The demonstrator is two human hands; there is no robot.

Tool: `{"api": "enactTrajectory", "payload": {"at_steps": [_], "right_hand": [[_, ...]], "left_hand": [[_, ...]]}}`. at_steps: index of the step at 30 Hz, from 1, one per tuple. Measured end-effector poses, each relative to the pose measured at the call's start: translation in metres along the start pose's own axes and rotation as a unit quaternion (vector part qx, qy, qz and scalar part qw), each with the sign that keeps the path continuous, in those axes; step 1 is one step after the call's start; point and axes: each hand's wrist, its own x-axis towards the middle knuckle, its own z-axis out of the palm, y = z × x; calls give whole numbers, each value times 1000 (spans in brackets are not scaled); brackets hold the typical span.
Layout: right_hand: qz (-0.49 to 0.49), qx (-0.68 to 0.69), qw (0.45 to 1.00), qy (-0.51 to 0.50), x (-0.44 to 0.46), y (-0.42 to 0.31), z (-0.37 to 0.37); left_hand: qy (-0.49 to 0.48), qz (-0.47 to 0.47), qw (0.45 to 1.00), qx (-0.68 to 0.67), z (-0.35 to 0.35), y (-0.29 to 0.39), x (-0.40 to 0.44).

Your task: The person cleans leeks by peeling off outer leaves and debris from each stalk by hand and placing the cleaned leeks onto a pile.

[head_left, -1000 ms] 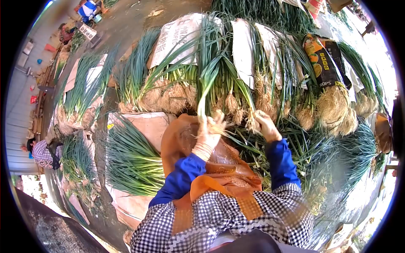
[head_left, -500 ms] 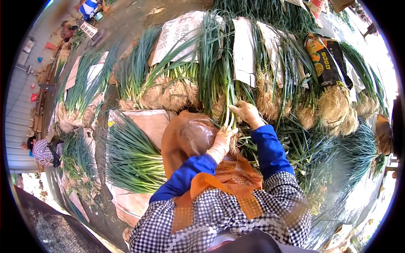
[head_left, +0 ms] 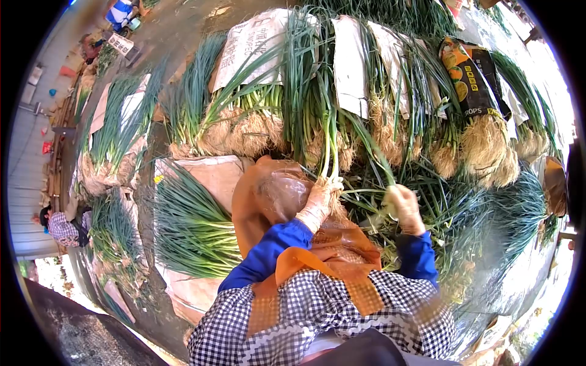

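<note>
My left hand [head_left: 318, 201] is closed around the root end of a few green onions [head_left: 330, 143], just in front of my covered knee. Their white stalks point away from me and the long leaves run up among the standing bundles. To the right, my right hand [head_left: 401, 206] is closed on a long green onion leaf [head_left: 381, 160], which trails up and left from the fist. A pale strip near this hand is smeared by motion. Beneath it spreads a heap of loose leaves [head_left: 421, 180]. An orange-brown apron [head_left: 259, 198] covers my lap.
Rooted green onion bundles [head_left: 244, 125] stand in a row ahead, with white sacks [head_left: 256, 46] and a black printed bag [head_left: 473, 79] over some. Trimmed green onions [head_left: 198, 226] lie on a sack at left. A person [head_left: 64, 226] in checked clothing works at far left.
My right hand has moved right and toward me, away from the stalks, drawing a leaf with it. My left hand keeps its hold on the green onions.
</note>
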Motion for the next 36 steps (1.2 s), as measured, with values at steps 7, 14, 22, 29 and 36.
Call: {"api": "enactTrajectory", "payload": {"at_steps": [7,14,22,29,36], "right_hand": [[37,-197,980,11,59,2,21],[-44,-27,998,26,129,23,124],[-2,13,1000,13,46,-24,65],[-149,-178,972,44,98,-7,107],[-24,-174,979,-98,13,7,-6]], "left_hand": [[-61,-120,985,-111,15,30,-22],[-46,-94,994,31,4,40,-25],[-78,-107,989,62,0,31,-11],[-124,-72,989,32,-24,27,3],[-294,-136,911,-254,0,104,-45]]}}
